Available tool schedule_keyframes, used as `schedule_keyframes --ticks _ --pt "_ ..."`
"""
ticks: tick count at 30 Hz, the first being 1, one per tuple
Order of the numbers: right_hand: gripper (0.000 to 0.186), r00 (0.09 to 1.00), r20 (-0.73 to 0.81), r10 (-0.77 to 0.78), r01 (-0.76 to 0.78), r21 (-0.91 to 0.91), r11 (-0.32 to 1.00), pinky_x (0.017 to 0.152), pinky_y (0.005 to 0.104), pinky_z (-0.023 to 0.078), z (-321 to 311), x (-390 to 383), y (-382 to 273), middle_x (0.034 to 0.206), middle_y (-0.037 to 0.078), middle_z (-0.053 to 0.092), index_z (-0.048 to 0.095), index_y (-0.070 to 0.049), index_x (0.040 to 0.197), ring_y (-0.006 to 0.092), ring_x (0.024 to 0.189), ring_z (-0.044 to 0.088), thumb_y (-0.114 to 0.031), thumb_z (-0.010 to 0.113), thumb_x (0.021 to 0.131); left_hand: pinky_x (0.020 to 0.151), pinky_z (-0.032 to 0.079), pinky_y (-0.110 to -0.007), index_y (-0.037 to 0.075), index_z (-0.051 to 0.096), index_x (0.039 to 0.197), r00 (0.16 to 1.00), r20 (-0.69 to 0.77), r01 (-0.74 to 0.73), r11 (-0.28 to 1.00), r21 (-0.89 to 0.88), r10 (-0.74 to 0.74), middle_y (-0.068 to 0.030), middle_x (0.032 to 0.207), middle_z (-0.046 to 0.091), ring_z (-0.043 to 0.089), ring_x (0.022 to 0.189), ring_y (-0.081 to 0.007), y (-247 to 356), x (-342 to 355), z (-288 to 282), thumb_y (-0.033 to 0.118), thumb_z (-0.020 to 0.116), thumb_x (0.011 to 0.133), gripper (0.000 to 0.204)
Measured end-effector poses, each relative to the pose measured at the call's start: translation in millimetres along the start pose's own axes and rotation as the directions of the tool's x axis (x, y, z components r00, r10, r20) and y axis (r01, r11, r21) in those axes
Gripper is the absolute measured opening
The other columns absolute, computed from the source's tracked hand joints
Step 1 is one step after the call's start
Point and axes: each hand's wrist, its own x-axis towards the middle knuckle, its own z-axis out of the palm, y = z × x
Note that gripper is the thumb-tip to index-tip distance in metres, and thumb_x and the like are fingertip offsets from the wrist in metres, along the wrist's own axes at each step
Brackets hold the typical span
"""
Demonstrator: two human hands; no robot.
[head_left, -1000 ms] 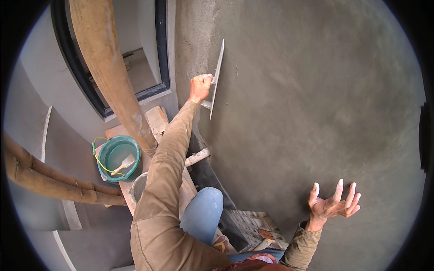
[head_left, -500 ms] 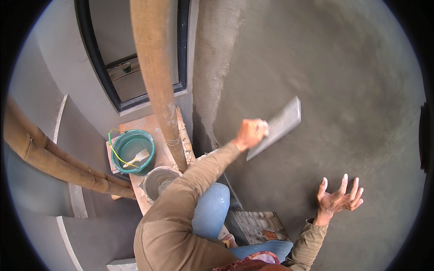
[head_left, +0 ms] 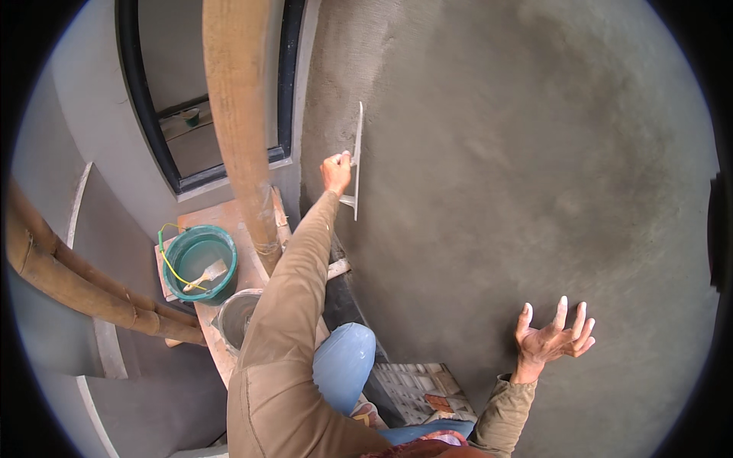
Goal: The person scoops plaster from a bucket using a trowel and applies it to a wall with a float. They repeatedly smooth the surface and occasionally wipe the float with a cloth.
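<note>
Trowels: one (head_left: 356, 160), edge-on against the wall's corner, held up in the left hand (head_left: 336, 172), fingers wrapped round its handle.
Right hand: (head_left: 551, 336) fingers spread wide, holding nothing, close to the wall.
Buckets: two; green one (head_left: 200, 263) with a brush (head_left: 206, 275), grey one (head_left: 235, 319) beside it.
Poles: two bamboo (head_left: 240, 130).
Surface: grey wet plaster wall (head_left: 519, 168), window (head_left: 175, 99) left.

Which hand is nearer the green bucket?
The left. The left hand grips the trowel against the wall, up and to the right of the green bucket. The right hand is open and empty, far across to the bucket's right.
</note>
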Motion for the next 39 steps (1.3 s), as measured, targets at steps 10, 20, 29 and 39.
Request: schedule_keyframes --ticks 10,20,29,39 --pt "0.060 1.000 -0.027 0.000 0.003 0.081 0.997 0.115 0.0469 0.009 2.3 0.7 1.1 0.137 0.011 0.051 0.056 -0.020 0.127 0.0291 0.139 0.027 -0.064 0.055 0.085 0.062 0.045 -0.040 -0.002 0.064 0.075 0.983 0.171 -0.068 0.997 -0.043 0.074 -0.0195 0.065 0.061 0.059 0.061 -0.0186 3.8 -5.4 13.2 0.031 0.059 0.088 0.036" --pt "0.058 1.000 0.002 0.010 -0.011 0.079 0.997 0.116 0.0514 0.006 1.1 -1.7 2.2 0.134 0.013 0.051 0.052 -0.022 0.125 0.0343 0.138 0.027 -0.063 0.054 0.085 0.057 0.042 -0.037 -0.002 0.061 0.072 0.949 0.269 -0.139 0.983 -0.117 0.166 -0.0144 0.058 0.052 0.050 0.057 -0.0119 56.5 -72.0 9.5 0.027 0.057 0.090 0.034" --pt "0.059 0.999 -0.039 0.019 -0.015 0.097 0.995 0.115 0.0455 0.008 0.4 3.9 -2.4 0.137 0.008 0.050 0.055 -0.022 0.128 0.0270 0.138 0.028 -0.063 0.056 0.085 0.056 0.045 -0.034 -0.001 0.068 0.081 0.884 0.370 -0.180 0.939 -0.293 0.285 -0.0149 0.065 0.063 0.055 0.058 -0.0130 131.5 -173.6 -9.0 0.017 0.059 0.088 0.021" --pt "0.057 1.000 -0.011 0.021 -0.020 0.043 0.999 0.116 0.0476 0.008 1.3 0.9 0.5 0.136 0.009 0.049 0.056 -0.024 0.124 0.0297 0.137 0.029 -0.064 0.055 0.084 0.055 0.039 -0.029 -0.003 0.063 0.074 0.865 0.477 0.054 0.914 -0.401 0.158 -0.0024 0.063 0.054 0.045 0.065 -0.0058 120.8 -188.8 -23.3 0.019 0.061 0.093 0.030"
